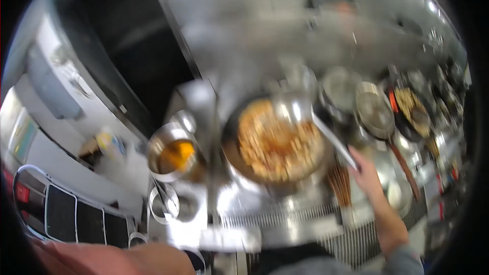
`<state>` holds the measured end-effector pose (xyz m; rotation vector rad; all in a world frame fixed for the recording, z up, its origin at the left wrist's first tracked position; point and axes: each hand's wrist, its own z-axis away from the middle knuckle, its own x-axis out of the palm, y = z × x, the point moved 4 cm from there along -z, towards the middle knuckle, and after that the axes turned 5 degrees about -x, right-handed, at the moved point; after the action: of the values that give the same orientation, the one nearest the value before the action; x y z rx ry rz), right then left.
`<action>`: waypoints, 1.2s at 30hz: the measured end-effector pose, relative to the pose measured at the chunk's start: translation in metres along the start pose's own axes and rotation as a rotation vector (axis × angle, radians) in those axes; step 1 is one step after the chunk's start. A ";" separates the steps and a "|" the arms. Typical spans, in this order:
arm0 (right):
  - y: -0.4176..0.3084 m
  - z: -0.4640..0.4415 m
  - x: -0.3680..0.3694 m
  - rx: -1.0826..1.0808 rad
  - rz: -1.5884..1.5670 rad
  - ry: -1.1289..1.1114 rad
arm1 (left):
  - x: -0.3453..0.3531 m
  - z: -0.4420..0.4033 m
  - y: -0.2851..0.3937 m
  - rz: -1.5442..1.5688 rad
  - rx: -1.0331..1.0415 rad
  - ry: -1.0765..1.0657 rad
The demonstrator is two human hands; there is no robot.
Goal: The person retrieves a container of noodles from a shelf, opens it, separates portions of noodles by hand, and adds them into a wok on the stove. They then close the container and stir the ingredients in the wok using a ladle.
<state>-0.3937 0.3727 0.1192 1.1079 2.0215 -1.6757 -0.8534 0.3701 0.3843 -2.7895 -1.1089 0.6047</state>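
My right hand (365, 173) is closed around the handle of a metal ladle (333, 140). The ladle's bowl is tipped over the far side of a wok (232, 155), above a mass of light brown chopped food (282, 145) with darker liquid at its middle. Motion blur hides what kind of food it is, and whether the bowl touches it. A blurred pinkish shape, perhaps an arm, runs along the bottom left edge; my left hand itself does not show.
Left of the wok stands a metal pot (152, 160) of orange-yellow liquid. A bamboo brush (340, 186) lies by my right forearm. Further right are a strainer (374, 109) with a wooden handle and a pan (415, 117) of food. A steel wall (239, 20) rises behind.
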 end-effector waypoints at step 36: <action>-0.105 -0.040 0.024 -0.240 0.679 -0.294 | -0.039 -0.032 -0.060 -0.216 -0.061 0.032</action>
<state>-0.4745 0.4160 0.1890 1.1940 1.3937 -1.1342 -0.9052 0.3897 0.4393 -2.6671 -1.4203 0.5092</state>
